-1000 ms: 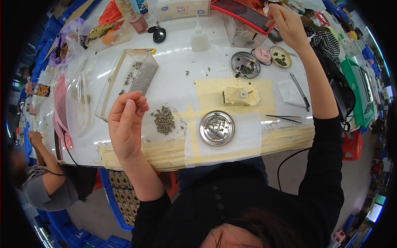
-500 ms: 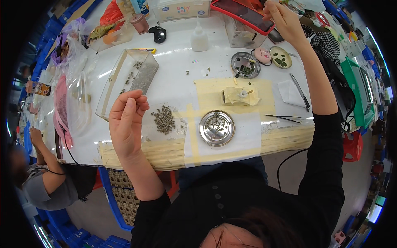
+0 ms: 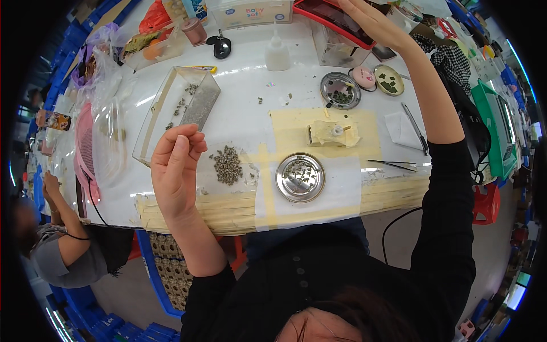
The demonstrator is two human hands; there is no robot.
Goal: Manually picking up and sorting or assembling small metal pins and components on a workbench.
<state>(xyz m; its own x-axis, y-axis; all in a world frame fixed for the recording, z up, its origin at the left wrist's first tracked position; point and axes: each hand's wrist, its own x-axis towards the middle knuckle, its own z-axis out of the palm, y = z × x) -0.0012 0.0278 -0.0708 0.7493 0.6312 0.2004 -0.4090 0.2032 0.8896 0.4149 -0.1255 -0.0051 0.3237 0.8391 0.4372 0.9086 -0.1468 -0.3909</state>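
Note:
My left hand [image 3: 178, 168] is raised over the table's near left, its fingers curled and thumb pressed to them; anything pinched there is too small to see. Just right of it lies a pile of small grey pieces [image 3: 228, 165]. At the far side, my right hand [image 3: 376, 25] reaches over a phone in a red case [image 3: 336, 20], fingers stretched out; whether they touch its screen I cannot tell. The phone leans on a clear box [image 3: 342, 52]. Before me, a round metal dish [image 3: 300, 192] holds small green bits. Behind it stands a cream-wrapped block [image 3: 319, 135] with a short stick.
A clear tray [image 3: 149, 125] of grey grains lies left, a white squeeze bottle [image 3: 277, 56] at the back. Tweezers [image 3: 393, 164], a pen [image 3: 415, 126] and a second metal dish [image 3: 341, 98] are at right. A co-worker's arm [image 3: 71, 228] shows far left.
My right hand has shifted left across the phone and its fingers have straightened from a bent pose. My left hand stays nearly still.

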